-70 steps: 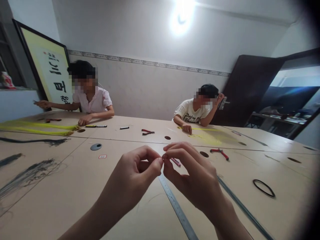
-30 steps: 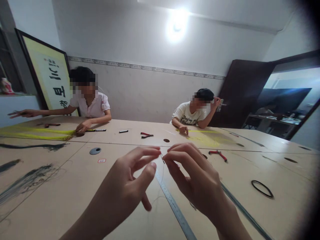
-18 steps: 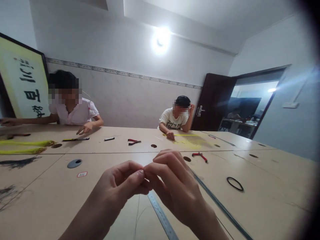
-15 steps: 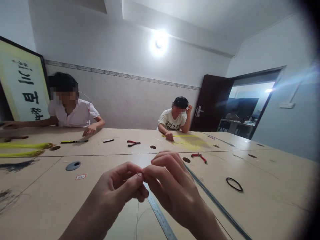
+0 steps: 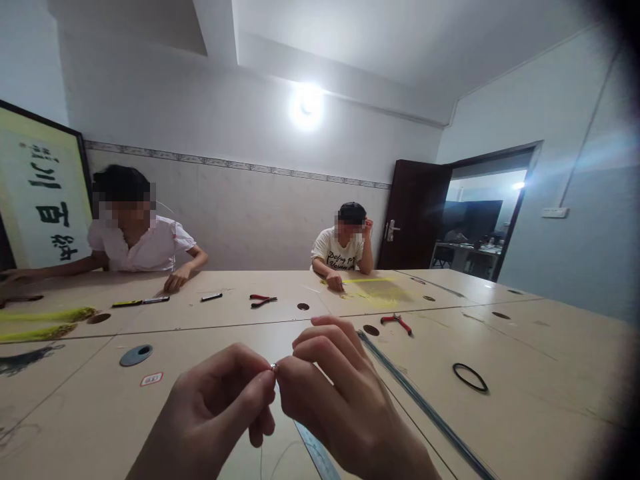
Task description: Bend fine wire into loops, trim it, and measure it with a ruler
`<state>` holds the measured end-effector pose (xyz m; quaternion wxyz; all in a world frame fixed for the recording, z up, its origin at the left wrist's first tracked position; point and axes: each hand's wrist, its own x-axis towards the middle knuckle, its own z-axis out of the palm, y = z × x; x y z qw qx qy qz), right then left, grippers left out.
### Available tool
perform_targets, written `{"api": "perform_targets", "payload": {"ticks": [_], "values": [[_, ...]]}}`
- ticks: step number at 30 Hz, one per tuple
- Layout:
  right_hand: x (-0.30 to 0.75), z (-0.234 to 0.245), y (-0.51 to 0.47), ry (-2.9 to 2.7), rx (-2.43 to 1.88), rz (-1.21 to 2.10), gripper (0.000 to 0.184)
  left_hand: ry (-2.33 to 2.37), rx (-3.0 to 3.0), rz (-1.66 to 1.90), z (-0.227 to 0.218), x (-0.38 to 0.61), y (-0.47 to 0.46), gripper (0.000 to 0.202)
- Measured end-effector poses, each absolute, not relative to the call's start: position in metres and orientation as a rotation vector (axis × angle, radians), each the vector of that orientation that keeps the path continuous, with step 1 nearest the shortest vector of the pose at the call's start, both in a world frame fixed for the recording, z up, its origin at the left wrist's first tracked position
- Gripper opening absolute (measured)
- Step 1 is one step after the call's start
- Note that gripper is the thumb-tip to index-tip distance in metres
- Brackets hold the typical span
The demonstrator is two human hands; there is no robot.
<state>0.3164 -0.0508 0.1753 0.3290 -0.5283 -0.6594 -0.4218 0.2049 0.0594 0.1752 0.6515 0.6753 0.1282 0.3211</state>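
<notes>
My left hand (image 5: pixel 220 407) and my right hand (image 5: pixel 330 393) meet fingertip to fingertip above the beige table (image 5: pixel 525 347). Both pinch a tiny silvery piece (image 5: pixel 274 367) between thumb and forefinger. A thin dark thread (image 5: pixel 261 460) hangs down from the pinch toward the table. A metal ruler (image 5: pixel 315 457) lies on the table right under my hands, partly hidden by them.
Red-handled pliers (image 5: pixel 396 323) and a black ring (image 5: pixel 470 377) lie to the right, with a long dark strip (image 5: pixel 425 413) between. A grey grommet cover (image 5: pixel 136 355) sits left. Two people sit across the table; more pliers (image 5: pixel 262 301) and yellow thread bundles (image 5: pixel 45 323) lie near them.
The view has tilted up and turned right. My hands sank lower in the picture and stayed pinched together; a second ago the left fingers were spread, now they pinch the small piece.
</notes>
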Motion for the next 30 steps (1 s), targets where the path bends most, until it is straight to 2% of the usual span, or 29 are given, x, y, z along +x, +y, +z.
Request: {"api": "perform_targets", "payload": {"ticks": [7,15,30], "values": [[0.311,0.175,-0.053,-1.807,-1.476,-1.054,0.032,0.199,1.836,0.504,0.164,0.198,0.084,0.030],[0.308,0.172,-0.051,-1.826,-1.531,-1.128,0.032,0.354,2.032,0.605,0.157,0.198,0.086,0.040],[0.308,0.175,-0.055,-1.722,-1.458,-1.090,0.032,0.111,1.599,0.643,0.163,0.202,0.070,0.018]]}}
